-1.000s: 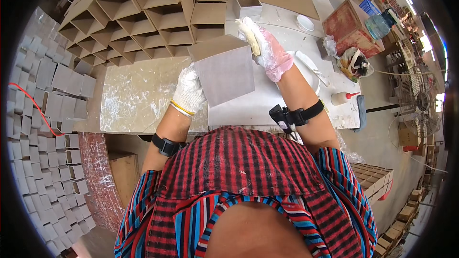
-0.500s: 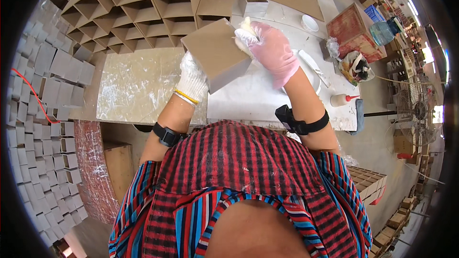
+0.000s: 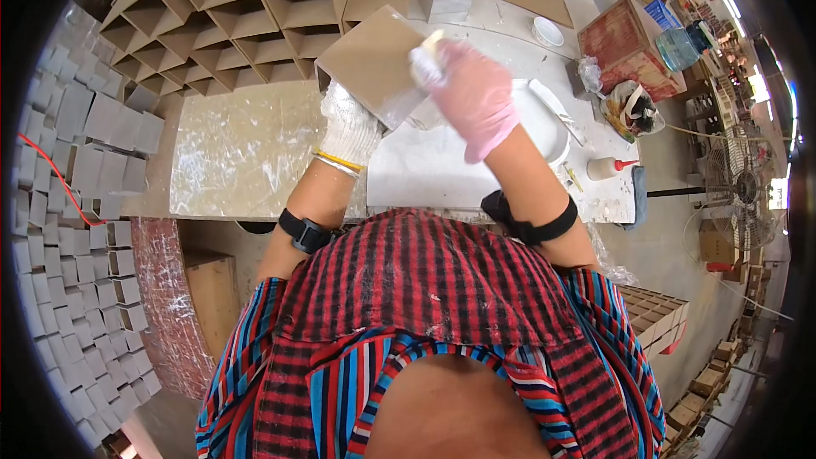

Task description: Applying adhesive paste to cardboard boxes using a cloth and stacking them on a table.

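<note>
My left hand [image 3: 348, 126], in a white knit glove with a yellow cuff band, is closed on the lower side of a brown cardboard box [image 3: 374, 58]. The box is tilted above the table, and one lower edge looks wet and whitish. My right hand [image 3: 478, 98], in a pink rubber glove, grips a small soft-looking white pad [image 3: 427, 68] with a pale yellow end. That pad is at the box's right edge, blurred by motion; whether it touches is hard to tell.
Open brown boxes [image 3: 246, 21] are stacked at the far left. A whitish open box [image 3: 445, 0], a white bowl [image 3: 547, 31], a large white tray [image 3: 557, 149] and a red-tipped squeeze bottle [image 3: 605, 169] stand on the table [image 3: 408, 191]. Many grey-white boxes [image 3: 85, 289] are piled left.
The box has turned in my left hand and shifted slightly up and left. My right hand with the white pad has moved a little left and down along the box's right side.
</note>
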Demonstrator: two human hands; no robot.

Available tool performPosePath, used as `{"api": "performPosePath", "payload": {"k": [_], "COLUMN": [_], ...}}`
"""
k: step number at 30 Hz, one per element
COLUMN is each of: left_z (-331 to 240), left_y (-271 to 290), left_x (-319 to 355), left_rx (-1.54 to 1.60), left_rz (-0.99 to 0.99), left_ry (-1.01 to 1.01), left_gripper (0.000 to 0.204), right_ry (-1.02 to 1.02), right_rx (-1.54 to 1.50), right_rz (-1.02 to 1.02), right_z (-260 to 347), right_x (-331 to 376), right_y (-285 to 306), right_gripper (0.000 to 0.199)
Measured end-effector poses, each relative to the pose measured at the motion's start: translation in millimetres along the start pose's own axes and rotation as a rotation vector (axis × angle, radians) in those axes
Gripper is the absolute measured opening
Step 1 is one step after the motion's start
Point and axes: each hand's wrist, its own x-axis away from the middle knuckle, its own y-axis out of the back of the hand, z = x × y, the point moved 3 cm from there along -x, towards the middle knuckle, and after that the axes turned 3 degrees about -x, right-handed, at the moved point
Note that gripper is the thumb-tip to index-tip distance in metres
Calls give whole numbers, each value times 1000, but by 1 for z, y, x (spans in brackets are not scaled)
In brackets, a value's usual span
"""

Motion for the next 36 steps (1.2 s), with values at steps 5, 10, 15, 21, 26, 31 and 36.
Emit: {"api": "performPosePath", "payload": {"k": [5, 10, 15, 21, 26, 31, 36], "left_z": [2, -4, -9, -8, -16, -7, -5], "left_y": [-4, -7, -19, -11, -10, -4, 5], "left_x": [-14, 6, 5, 14, 16, 19, 19], "left_rx": [155, 43, 122, 39, -23, -96, -186], "left_rz": [122, -94, -8, -32, 4, 67, 80], "left_ry": [77, 54, 72, 89, 110, 235, 154], "left_gripper": [33, 33, 36, 41, 45, 46, 48], "right_ry": [106, -164, 104, -105, 7, 57, -5], "right_rx": [87, 64, -70, -343, -362, -192, -230], "right_rz": [38, -165, 49, -128, 146, 8, 104], "right_z": [6, -25, -21, -60, -55, -42, -35], "right_x": [6, -2, 1, -8, -6, -24, -23], "right_y": [-9, 1, -11, 6, 7, 15, 16], "right_gripper": [42, 36, 39, 44, 46, 44, 41]}}
